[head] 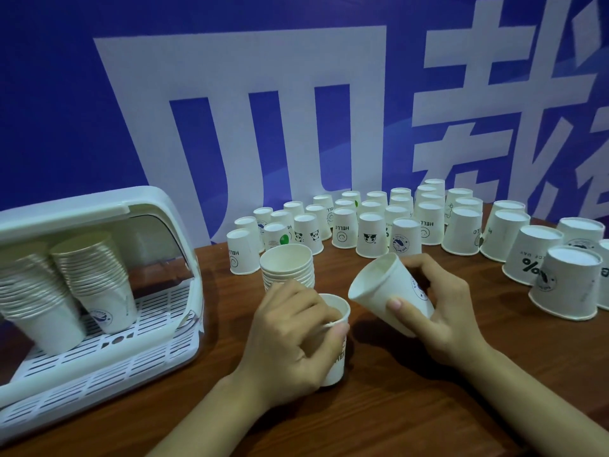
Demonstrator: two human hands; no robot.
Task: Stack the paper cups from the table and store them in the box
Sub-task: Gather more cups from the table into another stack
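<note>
Mid-stacking here: my left hand grips an upright cup, right hand holds a tilted cup. Next I'd nest them, I reckon.

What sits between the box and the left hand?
In the head view only bare table separates the box from the left hand; the small cup stack stands farther back.

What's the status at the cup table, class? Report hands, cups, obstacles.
Left hand grips upright cup. Right hand holds tilted cup. Small stack behind; box open, two stacks inside. Nothing blocking.
</note>
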